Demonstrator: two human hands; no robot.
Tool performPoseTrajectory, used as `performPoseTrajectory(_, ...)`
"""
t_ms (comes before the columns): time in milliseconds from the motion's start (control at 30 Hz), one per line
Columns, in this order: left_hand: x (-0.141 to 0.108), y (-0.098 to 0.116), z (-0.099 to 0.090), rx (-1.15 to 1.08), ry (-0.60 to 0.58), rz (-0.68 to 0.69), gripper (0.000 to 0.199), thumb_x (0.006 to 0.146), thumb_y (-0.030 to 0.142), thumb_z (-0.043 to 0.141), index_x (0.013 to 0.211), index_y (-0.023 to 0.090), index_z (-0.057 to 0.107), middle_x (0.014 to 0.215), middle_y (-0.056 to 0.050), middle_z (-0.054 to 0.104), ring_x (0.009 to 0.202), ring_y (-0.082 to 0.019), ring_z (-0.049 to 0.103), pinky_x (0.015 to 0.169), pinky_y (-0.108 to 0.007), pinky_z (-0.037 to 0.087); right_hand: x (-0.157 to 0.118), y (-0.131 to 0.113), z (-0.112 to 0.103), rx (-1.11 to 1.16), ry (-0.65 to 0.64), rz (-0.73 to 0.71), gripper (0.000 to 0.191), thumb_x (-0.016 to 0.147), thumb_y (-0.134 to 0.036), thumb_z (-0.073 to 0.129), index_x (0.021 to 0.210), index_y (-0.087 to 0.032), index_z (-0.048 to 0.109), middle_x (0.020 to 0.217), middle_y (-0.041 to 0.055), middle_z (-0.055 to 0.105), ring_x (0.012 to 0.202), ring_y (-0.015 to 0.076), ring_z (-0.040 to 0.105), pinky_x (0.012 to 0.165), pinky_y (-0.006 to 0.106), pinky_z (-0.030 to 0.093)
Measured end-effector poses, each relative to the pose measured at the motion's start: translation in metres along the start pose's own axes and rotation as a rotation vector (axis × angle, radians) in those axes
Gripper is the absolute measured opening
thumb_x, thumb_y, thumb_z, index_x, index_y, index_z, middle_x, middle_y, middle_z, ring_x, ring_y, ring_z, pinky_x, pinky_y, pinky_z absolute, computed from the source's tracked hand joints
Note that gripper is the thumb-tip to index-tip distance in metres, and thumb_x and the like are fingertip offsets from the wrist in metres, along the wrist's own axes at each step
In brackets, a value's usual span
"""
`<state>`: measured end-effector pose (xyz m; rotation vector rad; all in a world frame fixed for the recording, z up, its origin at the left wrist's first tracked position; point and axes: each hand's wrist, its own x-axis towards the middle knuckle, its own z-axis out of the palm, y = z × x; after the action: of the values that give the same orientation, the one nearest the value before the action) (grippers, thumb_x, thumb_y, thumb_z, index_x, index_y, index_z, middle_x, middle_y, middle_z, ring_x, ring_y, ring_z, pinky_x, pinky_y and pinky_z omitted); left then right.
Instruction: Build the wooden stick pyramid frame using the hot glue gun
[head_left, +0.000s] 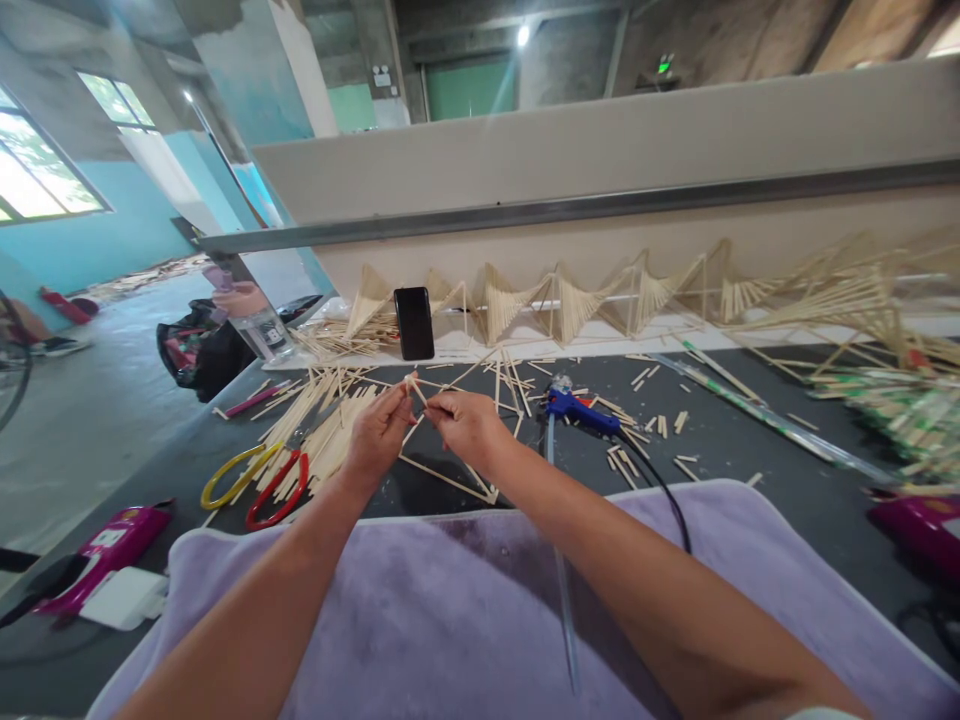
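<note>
At the centre of the head view, my left hand (381, 432) is closed in a pinch at the corner of a frame of thin wooden sticks (450, 478). My right hand (466, 425) pinches a short wooden stick (417, 391) whose upper end meets that corner. The hands are close together, just above the dark tabletop. Part of the frame is hidden behind my fingers and right forearm. To the right lies a blue hot glue gun (581, 410) with a clear glue stick (551, 450) in it. Scissors (277, 490) with one red and one yellow handle lie left of my left hand.
Loose wooden sticks (322, 415) are heaped on the left. A black phone (414, 324) leans at the back, beside twisted stick structures (577, 300). A purple cloth (450, 620) covers the front edge. Wrapped stick bundles (900, 410) lie at right, a magenta device (124, 535) at left.
</note>
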<state>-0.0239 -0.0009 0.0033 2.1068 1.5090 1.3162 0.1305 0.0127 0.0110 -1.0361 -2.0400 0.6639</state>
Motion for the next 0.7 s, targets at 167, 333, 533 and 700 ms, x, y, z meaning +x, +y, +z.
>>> performPoseTrajectory(167, 0.0000, 0.0000, 0.0004, -0.003, -0.003, 0.004, 0.036, 0.087, 0.033, 0.041, 0.113, 0.016, 0.058, 0.107, -0.009, 0.064, 0.074, -0.014, 0.060, 0.071, -0.026, 0.049, 0.0006, 0.0007, 0.0008, -0.010, 0.000, 0.002, 0.022, 0.084, -0.022, 0.047, 0.076, -0.016, 0.067, 0.057, -0.0024, 0.057, 0.058, 0.0094, 0.053, 0.056, 0.017, 0.034)
performPoseTrajectory(333, 0.0001, -0.0022, 0.0014, -0.016, 0.008, 0.010, 0.035, 0.087, 0.033, 0.041, 0.113, 0.018, 0.058, 0.115, -0.008, 0.061, 0.075, -0.014, 0.060, 0.069, -0.026, 0.049, 0.0007, -0.0008, 0.0005, -0.017, 0.006, -0.013, 0.021, 0.083, -0.020, 0.048, 0.071, -0.015, 0.065, 0.053, -0.0034, 0.053, 0.057, 0.0091, 0.051, 0.055, 0.017, 0.033)
performPoseTrajectory(533, 0.0000, -0.0016, 0.0016, 0.002, 0.008, 0.023, 0.032, 0.088, 0.032, 0.041, 0.108, 0.018, 0.061, 0.117, -0.008, 0.060, 0.080, -0.015, 0.061, 0.072, -0.027, 0.050, 0.0005, -0.0011, 0.0013, 0.013, 0.019, -0.006, 0.021, 0.082, -0.018, 0.049, 0.066, -0.016, 0.064, 0.050, -0.0035, 0.051, 0.055, 0.0097, 0.050, 0.055, 0.018, 0.032)
performPoseTrajectory(700, -0.0001, 0.0006, 0.0012, 0.003, 0.010, 0.027, 0.031, 0.087, 0.031, 0.041, 0.107, 0.018, 0.062, 0.120, -0.008, 0.059, 0.093, -0.018, 0.060, 0.073, -0.027, 0.050, 0.0004, -0.0011, 0.0006, 0.022, 0.013, -0.002, 0.020, 0.082, -0.018, 0.049, 0.069, -0.017, 0.064, 0.047, -0.0044, 0.049, 0.055, 0.0101, 0.050, 0.054, 0.019, 0.032)
